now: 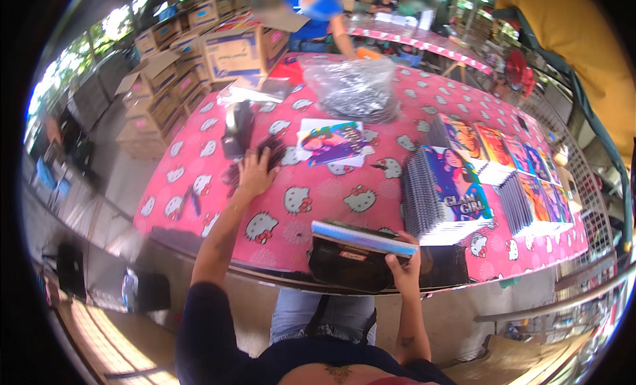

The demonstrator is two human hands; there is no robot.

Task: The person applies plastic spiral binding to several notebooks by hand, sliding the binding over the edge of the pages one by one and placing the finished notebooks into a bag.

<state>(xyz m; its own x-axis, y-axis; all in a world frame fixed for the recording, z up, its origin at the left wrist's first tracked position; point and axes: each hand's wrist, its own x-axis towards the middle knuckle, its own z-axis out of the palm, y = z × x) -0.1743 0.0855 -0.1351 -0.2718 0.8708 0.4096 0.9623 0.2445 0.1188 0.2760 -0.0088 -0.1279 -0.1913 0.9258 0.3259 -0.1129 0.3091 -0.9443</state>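
Observation:
My left hand point(256, 174) reaches over the table with its fingers spread, resting on a small heap of thin black pieces point(271, 146). What exactly these pieces are is too blurred to tell. A black tape dispenser-like object point(236, 130) stands just beyond that hand. At the front edge, my right hand point(404, 262) is closed on the right end of a pale blue-and-white edged stack of sheets point(361, 236), thumb in front. The stack lies along the top of a black box-like object point(351, 262) with a small red label. Colourful printed covers point(334, 141) lie on white sheets farther back.
Stacked spiral-bound notebooks point(454, 186) fill the table's right side. A clear plastic bag of dark items point(354, 90) sits at the back. Cardboard boxes point(235, 54) are piled behind, left. A person in blue point(315, 17) stands across the pink-covered table point(298, 232).

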